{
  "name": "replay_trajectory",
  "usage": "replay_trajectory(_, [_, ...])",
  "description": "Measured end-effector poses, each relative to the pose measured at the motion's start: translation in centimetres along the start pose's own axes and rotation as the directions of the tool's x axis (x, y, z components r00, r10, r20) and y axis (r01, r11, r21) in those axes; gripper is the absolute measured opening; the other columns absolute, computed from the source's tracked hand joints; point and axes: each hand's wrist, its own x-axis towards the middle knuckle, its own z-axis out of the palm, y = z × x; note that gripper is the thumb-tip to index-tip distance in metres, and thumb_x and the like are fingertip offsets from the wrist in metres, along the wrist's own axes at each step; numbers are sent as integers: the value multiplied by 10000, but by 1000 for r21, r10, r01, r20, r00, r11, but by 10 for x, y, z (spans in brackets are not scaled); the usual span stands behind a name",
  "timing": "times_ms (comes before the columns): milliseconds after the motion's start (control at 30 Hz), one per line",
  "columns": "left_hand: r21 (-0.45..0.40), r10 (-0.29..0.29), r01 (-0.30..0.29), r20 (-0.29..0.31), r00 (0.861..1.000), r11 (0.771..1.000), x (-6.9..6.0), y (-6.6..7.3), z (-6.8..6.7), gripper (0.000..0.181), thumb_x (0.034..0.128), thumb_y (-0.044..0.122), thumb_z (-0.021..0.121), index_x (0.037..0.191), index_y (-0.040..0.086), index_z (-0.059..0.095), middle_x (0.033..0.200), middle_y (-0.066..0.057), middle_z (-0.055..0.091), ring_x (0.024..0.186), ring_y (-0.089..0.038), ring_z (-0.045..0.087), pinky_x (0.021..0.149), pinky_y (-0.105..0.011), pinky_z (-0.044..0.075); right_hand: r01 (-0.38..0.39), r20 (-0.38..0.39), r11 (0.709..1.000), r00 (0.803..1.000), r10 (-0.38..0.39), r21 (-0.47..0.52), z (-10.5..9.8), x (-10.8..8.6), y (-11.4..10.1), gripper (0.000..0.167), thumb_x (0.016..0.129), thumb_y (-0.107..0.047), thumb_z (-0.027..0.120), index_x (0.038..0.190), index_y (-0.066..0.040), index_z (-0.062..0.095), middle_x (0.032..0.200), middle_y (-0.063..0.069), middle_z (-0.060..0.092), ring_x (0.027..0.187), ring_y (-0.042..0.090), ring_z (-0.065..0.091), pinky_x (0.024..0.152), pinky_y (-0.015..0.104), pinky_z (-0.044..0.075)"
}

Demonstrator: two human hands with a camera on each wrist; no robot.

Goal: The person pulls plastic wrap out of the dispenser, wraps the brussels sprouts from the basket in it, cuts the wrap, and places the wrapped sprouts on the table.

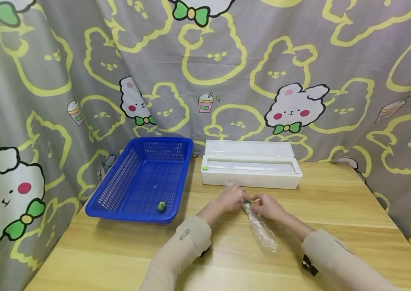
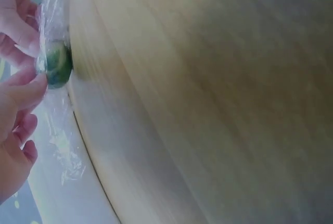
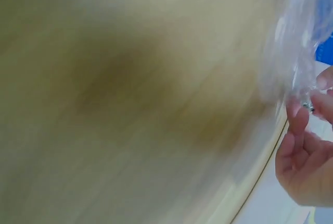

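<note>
A small round green vegetable [image 2: 59,65] is wrapped in a strip of clear cling film [image 1: 260,231] above the wooden table. My left hand [image 1: 232,199] pinches the film at the vegetable's left side. From the right, the thumb and fingers of my right hand [image 1: 268,207] pinch the film close beside it. The two hands nearly meet, and in the head view they cover much of the vegetable. Film trails toward me from below the hands, and a shorter end sticks out behind the left hand. In the right wrist view the vegetable is mostly hidden by fingers.
Behind the hands stands a long white cling film box [image 1: 249,180], lid raised, with a green piece [image 1: 205,168] at its left end. To the left is a blue plastic basket [image 1: 143,182] holding another small green vegetable [image 1: 161,207]. A patterned curtain [image 1: 227,60] hangs behind the table.
</note>
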Motion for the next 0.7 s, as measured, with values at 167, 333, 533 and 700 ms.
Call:
replay_trajectory(167, [-45,-99,97,-56,993,994,-1,-1,1,350,753,174,725,1084,174,612,886,74,644,914,-111,534,868,-252,379,43,69,986,996,-55,162,-1,5,5,373,800,-35,618,1097,170,522,699,91,644,530,121,516,451,200,396])
replay_trajectory(333, [-79,-162,157,-49,986,984,-4,0,2,157,758,224,725,902,185,675,804,89,647,821,-83,541,788,-233,400,46,71,982,996,-59,182,1,6,9,309,787,-48,638,1024,139,570,700,75,634,519,106,484,439,190,366])
replay_trajectory(533, [-211,-202,197,-3,979,957,-8,2,5,184,767,263,719,930,188,679,841,66,682,774,-54,603,717,-221,432,86,26,988,996,-90,127,3,4,10,245,779,-77,668,943,99,621,732,59,617,605,81,490,509,190,406])
replay_trajectory(700, [-243,-198,192,-3,980,951,-13,6,6,185,755,260,728,920,189,686,818,70,686,769,-58,608,687,-202,426,92,1,992,996,-93,91,5,-1,7,222,757,-102,696,894,65,646,739,46,614,637,100,504,536,203,431])
